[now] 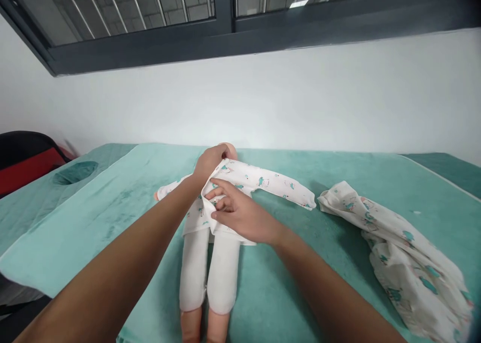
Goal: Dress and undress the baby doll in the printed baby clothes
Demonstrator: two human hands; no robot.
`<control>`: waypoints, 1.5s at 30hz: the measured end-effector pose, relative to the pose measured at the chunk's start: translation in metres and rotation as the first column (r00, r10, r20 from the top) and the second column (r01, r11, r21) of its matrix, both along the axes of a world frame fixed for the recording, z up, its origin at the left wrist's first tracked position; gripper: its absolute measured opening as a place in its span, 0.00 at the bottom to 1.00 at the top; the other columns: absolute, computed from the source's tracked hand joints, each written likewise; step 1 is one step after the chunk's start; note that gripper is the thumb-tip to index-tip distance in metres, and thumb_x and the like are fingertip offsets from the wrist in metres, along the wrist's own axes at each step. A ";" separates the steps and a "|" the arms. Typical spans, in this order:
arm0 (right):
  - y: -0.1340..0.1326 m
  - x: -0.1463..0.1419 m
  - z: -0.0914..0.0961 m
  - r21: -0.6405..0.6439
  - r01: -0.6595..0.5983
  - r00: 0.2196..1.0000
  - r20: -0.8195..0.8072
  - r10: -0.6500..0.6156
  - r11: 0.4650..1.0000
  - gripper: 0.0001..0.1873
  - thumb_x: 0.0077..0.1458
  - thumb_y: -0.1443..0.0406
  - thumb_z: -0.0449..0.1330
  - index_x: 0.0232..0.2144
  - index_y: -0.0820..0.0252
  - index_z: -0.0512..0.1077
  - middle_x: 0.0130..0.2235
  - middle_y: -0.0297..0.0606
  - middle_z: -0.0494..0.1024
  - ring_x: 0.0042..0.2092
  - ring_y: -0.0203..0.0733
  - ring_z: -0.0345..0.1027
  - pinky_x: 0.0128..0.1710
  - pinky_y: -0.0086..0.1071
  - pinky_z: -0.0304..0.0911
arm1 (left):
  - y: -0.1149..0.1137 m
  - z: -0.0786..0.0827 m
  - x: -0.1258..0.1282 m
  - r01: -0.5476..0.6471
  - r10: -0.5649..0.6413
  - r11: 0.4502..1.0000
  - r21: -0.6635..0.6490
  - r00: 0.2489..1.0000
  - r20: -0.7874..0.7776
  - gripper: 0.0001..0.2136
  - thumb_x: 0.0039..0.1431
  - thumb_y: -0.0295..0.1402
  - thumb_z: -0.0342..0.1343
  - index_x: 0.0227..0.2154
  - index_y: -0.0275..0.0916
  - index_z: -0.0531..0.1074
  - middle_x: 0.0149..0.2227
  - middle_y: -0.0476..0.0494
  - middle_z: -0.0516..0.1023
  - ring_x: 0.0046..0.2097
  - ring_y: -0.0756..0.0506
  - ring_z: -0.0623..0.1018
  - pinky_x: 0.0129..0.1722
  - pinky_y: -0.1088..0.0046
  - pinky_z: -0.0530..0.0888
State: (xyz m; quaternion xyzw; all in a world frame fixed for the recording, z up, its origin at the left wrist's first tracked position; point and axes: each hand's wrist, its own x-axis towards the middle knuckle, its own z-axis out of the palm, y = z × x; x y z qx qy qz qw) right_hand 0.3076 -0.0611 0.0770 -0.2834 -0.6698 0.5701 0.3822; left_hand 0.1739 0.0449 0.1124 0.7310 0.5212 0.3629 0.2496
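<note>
A doll [193,323] lies on its back, dressed in white leggings [223,273] and a white long-sleeved baby shirt [278,183] with small green and pink prints. My left hand [212,161] is closed at the shirt's collar, beside the doll's head [230,150], and its fingertips are partly hidden. Over the chest, my right hand [244,210] rests on the shirt's front flap with its fingers apart and slightly bent. The flap's edge is folded up near those fingers. One sleeve stretches out to the right, its end looking flat with no doll hand showing.
A crumpled printed white garment [409,263] lies at the right on the green bed cover [300,283]. At the left, the padded bed has a round hole [75,173], and a red and black item [30,157] stands beyond. A white wall [263,102] and barred window rise behind.
</note>
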 end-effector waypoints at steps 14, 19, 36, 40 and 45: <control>0.037 0.021 -0.022 0.308 0.461 0.825 0.198 -0.529 0.833 0.09 0.60 0.59 0.54 0.34 0.56 0.71 0.33 0.34 0.75 0.36 0.40 0.68 0.37 0.34 0.64 | -0.044 -0.005 -0.021 0.165 -0.173 0.969 -0.185 0.985 -0.027 0.30 0.55 0.50 0.56 0.59 0.46 0.61 0.63 0.42 0.64 0.61 0.36 0.68 0.55 0.61 0.68; 0.036 0.010 -0.044 0.606 0.441 0.791 0.085 -0.606 0.661 0.12 0.61 0.64 0.54 0.46 0.53 0.72 0.52 0.41 0.74 0.58 0.47 0.63 0.59 0.46 0.57 | -0.056 -0.021 -0.029 0.181 -0.179 0.983 0.007 0.978 -0.111 0.23 0.53 0.29 0.56 0.54 0.41 0.66 0.56 0.40 0.71 0.56 0.40 0.70 0.54 0.62 0.68; 0.099 -0.024 0.026 0.507 0.354 0.132 0.805 -0.579 0.786 0.21 0.55 0.47 0.52 0.23 0.56 0.65 0.26 0.37 0.74 0.28 0.42 0.64 0.29 0.34 0.55 | -0.115 -0.073 -0.056 0.109 -0.139 0.986 0.130 0.957 0.255 0.10 0.59 0.33 0.55 0.43 0.42 0.71 0.29 0.53 0.77 0.34 0.47 0.75 0.46 0.64 0.68; 0.105 -0.031 0.044 0.409 0.237 0.137 0.884 -0.447 0.881 0.15 0.56 0.57 0.52 0.20 0.56 0.62 0.24 0.35 0.73 0.27 0.39 0.63 0.28 0.32 0.53 | -0.117 -0.082 -0.054 0.099 -0.112 0.971 0.217 0.992 0.049 0.16 0.58 0.37 0.56 0.48 0.40 0.70 0.34 0.46 0.80 0.40 0.40 0.77 0.46 0.57 0.68; 0.123 -0.031 0.047 0.555 0.232 0.145 0.792 -0.593 0.799 0.14 0.57 0.59 0.51 0.21 0.57 0.63 0.25 0.34 0.72 0.29 0.39 0.63 0.30 0.32 0.54 | -0.120 -0.072 -0.048 0.072 -0.091 0.991 0.108 0.980 0.178 0.14 0.61 0.29 0.48 0.47 0.44 0.72 0.35 0.47 0.81 0.38 0.42 0.78 0.44 0.60 0.70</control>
